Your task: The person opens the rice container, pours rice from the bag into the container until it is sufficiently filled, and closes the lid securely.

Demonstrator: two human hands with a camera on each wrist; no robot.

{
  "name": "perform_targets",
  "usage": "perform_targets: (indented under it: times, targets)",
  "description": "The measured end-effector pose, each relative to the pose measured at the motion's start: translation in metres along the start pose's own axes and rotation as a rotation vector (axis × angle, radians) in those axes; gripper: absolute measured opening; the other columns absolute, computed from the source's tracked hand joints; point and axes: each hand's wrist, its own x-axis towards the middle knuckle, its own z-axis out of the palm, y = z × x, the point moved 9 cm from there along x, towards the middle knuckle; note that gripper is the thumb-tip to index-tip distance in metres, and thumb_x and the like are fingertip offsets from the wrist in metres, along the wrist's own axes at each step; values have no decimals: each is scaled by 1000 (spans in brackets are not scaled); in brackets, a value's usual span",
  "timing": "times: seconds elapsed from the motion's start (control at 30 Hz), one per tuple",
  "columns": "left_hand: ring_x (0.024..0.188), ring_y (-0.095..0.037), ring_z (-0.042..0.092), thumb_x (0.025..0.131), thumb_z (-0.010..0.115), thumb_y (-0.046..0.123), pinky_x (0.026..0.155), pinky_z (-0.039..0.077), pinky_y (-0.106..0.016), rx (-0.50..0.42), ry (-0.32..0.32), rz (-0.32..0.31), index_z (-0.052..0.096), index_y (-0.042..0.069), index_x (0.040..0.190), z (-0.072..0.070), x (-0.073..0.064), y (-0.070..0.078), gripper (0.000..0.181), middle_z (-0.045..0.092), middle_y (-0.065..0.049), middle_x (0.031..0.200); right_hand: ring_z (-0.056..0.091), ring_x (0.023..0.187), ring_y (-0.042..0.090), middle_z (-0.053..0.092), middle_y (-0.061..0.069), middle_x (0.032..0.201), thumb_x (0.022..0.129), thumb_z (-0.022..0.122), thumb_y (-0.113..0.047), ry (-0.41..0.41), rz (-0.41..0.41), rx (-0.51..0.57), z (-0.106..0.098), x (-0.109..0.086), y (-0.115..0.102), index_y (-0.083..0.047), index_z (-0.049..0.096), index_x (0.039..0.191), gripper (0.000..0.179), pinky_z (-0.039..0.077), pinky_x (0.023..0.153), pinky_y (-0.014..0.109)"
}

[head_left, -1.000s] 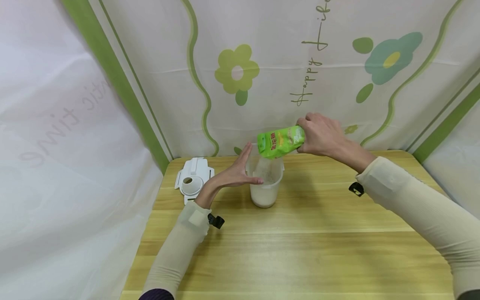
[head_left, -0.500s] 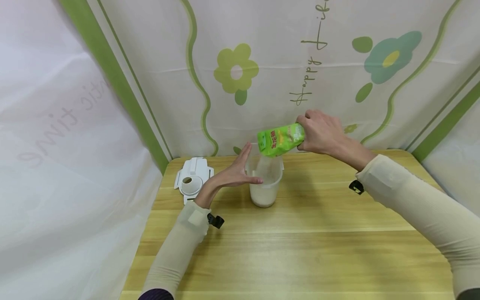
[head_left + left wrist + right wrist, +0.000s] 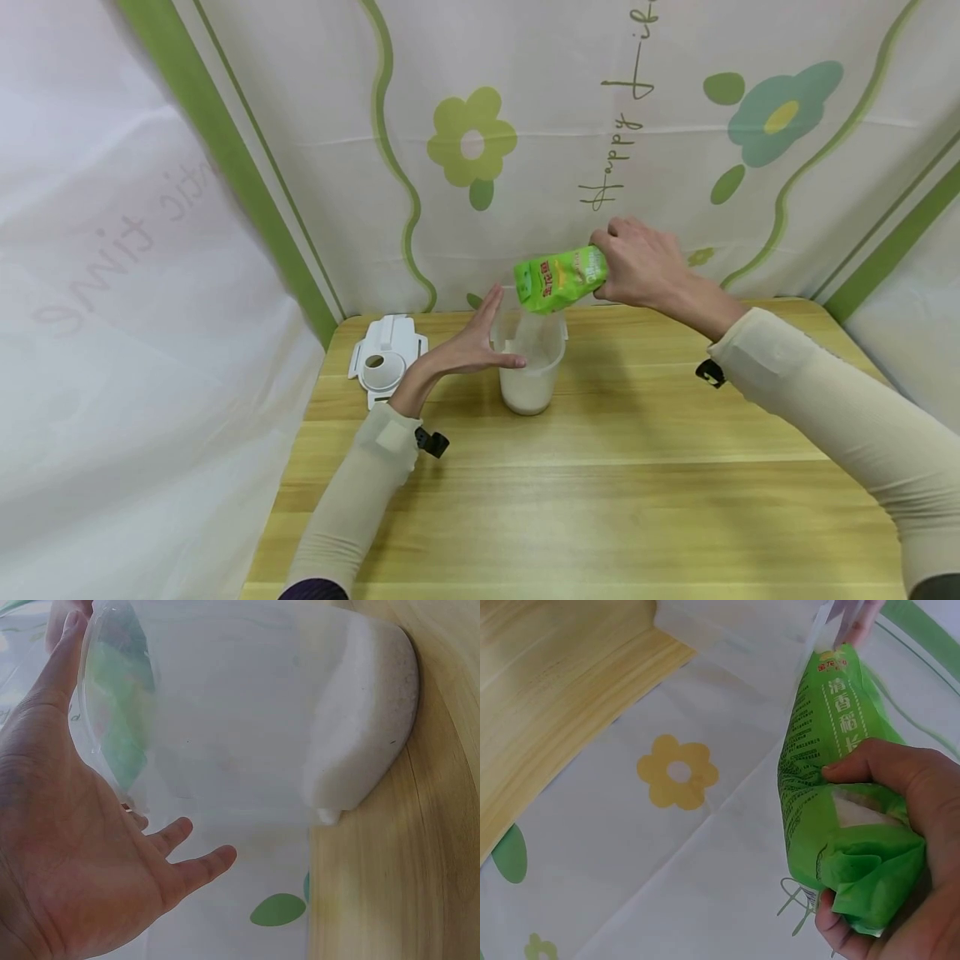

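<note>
My right hand point(image 3: 641, 262) grips a green bag of rice point(image 3: 562, 279) by its bottom end, the thumb pressed over its side in the right wrist view. The bag tilts mouth-down over a translucent plastic container point(image 3: 542, 358), and white grains stream from it. White rice point(image 3: 367, 697) lies in the bottom of the upright container, heaped toward one side. My left hand point(image 3: 471, 346) spreads around the container's rim from the left, thumb at the near side. In the left wrist view its fingers are extended and the palm stands off the wall.
A white plastic lid point(image 3: 390, 354) with a raised handle and a round opening lies at the table's back left, behind my left wrist. The wooden table point(image 3: 570, 508) ends at a white curtain point(image 3: 540, 125) printed with flowers.
The bag and right hand have risen very slightly, with rice streaming throughout. The left hand and container hold their place.
</note>
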Motion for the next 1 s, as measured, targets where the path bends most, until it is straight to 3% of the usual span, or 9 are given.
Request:
perform_targets:
  times: [0.43, 0.7, 1.0]
  targets:
    - [163, -26, -13, 68, 71, 93, 130, 8, -59, -3, -4, 0, -15, 13, 169, 1, -1, 0, 155, -21, -2, 177, 57, 89, 33, 63, 18, 103, 71, 90, -27, 7, -22, -21, 0, 1, -4, -5, 68, 116, 55, 55, 58, 53]
    - [163, -29, -12, 70, 71, 92, 130, 9, -61, 0, -7, 9, -16, 10, 168, 1, 0, 0, 155, -21, -7, 177, 56, 92, 34, 64, 18, 104, 71, 92, -27, 7, -33, -35, -1, 2, -7, -5, 69, 117, 56, 56, 57, 54]
    - [163, -29, -13, 62, 64, 101, 130, 8, -61, 15, -1, 13, -16, 13, 169, 1, 1, 1, 160, -20, -9, 177, 54, 91, 33, 63, 18, 104, 70, 94, -27, 0, -34, -42, 0, 3, -7, -5, 68, 119, 59, 55, 57, 52]
